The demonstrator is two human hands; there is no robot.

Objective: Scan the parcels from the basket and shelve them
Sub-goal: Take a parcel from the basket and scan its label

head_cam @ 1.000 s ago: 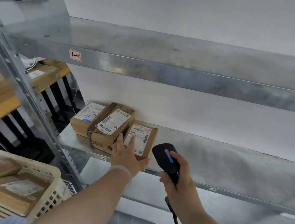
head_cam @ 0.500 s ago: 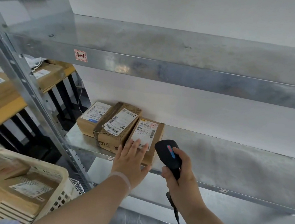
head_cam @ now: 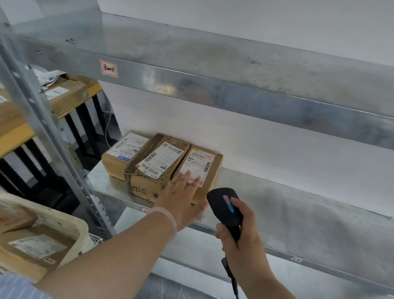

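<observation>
Three brown cardboard parcels stand side by side at the left end of the metal shelf [head_cam: 283, 204]: a left parcel [head_cam: 122, 156], a taller middle parcel [head_cam: 154, 166] and a right parcel [head_cam: 201, 164], each with a white label on top. My left hand [head_cam: 182, 197] lies flat with fingers spread against the front of the right parcel. My right hand [head_cam: 242, 239] grips a black corded barcode scanner [head_cam: 227, 207] just right of that parcel. The cream plastic basket [head_cam: 63, 220] with several parcels sits at the lower left.
An upper metal shelf [head_cam: 247, 98] overhangs the parcels. A slanted metal upright [head_cam: 44, 130] stands left of them. Beyond it a wooden rack [head_cam: 1, 140] holds more boxes. The shelf stretches bare to the right of the scanner.
My left hand has slid from the middle parcel's front to lie flat on the right parcel, which now sits square beside it. The scanner hand has barely moved.
</observation>
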